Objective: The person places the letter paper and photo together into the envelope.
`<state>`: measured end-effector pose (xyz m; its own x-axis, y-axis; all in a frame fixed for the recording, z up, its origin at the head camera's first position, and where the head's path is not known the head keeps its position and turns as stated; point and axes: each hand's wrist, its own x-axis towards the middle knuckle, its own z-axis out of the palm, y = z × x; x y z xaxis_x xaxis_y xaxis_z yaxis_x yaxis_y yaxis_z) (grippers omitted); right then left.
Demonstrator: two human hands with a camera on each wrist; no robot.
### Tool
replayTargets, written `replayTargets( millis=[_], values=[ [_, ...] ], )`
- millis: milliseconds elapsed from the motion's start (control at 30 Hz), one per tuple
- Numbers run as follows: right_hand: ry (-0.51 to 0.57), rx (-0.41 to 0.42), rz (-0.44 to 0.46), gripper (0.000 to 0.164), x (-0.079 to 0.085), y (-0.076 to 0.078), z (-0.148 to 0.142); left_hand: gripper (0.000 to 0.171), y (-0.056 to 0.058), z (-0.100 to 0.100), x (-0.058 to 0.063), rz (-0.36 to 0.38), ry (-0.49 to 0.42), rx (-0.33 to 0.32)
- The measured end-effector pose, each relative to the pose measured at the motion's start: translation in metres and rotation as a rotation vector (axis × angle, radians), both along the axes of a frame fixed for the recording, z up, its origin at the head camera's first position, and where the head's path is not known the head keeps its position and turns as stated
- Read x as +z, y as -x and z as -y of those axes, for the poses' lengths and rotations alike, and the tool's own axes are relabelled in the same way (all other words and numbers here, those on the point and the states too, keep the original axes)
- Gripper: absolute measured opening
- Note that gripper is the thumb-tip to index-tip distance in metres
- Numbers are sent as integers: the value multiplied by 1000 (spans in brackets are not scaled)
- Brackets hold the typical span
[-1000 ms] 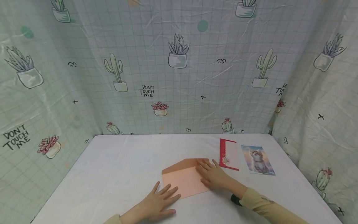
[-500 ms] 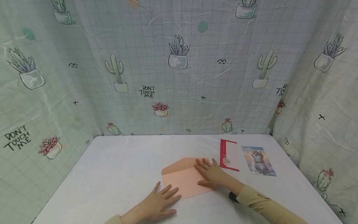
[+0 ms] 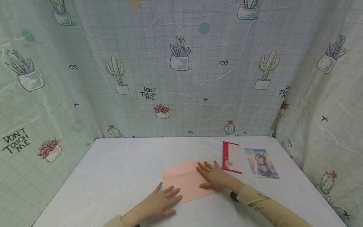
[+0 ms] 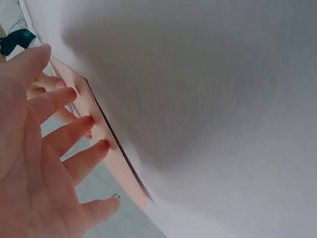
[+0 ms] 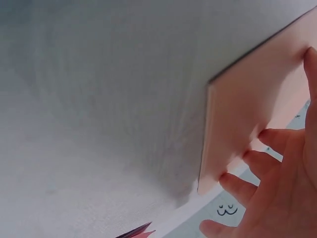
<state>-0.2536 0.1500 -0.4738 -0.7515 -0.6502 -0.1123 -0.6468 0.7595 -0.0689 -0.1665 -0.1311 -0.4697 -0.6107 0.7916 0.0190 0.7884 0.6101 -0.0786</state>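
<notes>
A peach-coloured envelope (image 3: 184, 181) lies flat on the white table, its flap (image 3: 181, 167) spread out on the far side. My left hand (image 3: 158, 203) rests with spread fingers at its near left corner; in the left wrist view several fingertips (image 4: 101, 145) touch the paper. My right hand (image 3: 215, 177) lies over the envelope's right part, fingers spread toward the flap's right end. The right wrist view has its fingertips (image 5: 247, 156) on the envelope (image 5: 247, 109). Neither hand grips anything.
A red and white card (image 3: 232, 157) with a flower lies just beyond my right hand. Right of it is a kitten picture card (image 3: 261, 163). A cactus-print curtain (image 3: 181, 78) hangs behind and at both sides of the table (image 3: 119, 164).
The envelope's flap looks lighter and flatter now than a second ago. My right hand has shifted slightly left. The left hand stays at the near left corner, and both cards stay put.
</notes>
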Motion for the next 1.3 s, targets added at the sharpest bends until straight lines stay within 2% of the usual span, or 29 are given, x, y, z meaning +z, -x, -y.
replayTargets(
  millis=[200, 333, 433, 500, 700, 800, 1067, 1300],
  values=[
    [-16, 14, -1, 75, 0, 2, 0, 56, 22, 6, -1, 17, -34, 53],
    [-29, 11, -4, 75, 2, 4, 2, 69, 39, 11, -1, -11, -48, 76],
    [-34, 12, -11, 75, 2, 5, 2, 81, 46, 15, -2, -38, -55, 90],
    [-34, 15, -19, 75, 2, 5, 2, 88, 50, 17, -3, -28, -56, 109],
    [-15, 12, -3, 75, 5, 3, 2, 95, 55, 20, -6, 47, -9, 161],
    [-15, 11, 1, 74, 5, 3, 2, 95, 57, 20, -7, 70, -3, 163],
    [-19, 3, 7, 75, 3, 6, 2, 96, 60, 22, -8, 89, 7, 185],
    [2, -10, 48, 76, 0, 8, -1, 97, 59, 22, -9, 91, 17, 194]
  ],
)
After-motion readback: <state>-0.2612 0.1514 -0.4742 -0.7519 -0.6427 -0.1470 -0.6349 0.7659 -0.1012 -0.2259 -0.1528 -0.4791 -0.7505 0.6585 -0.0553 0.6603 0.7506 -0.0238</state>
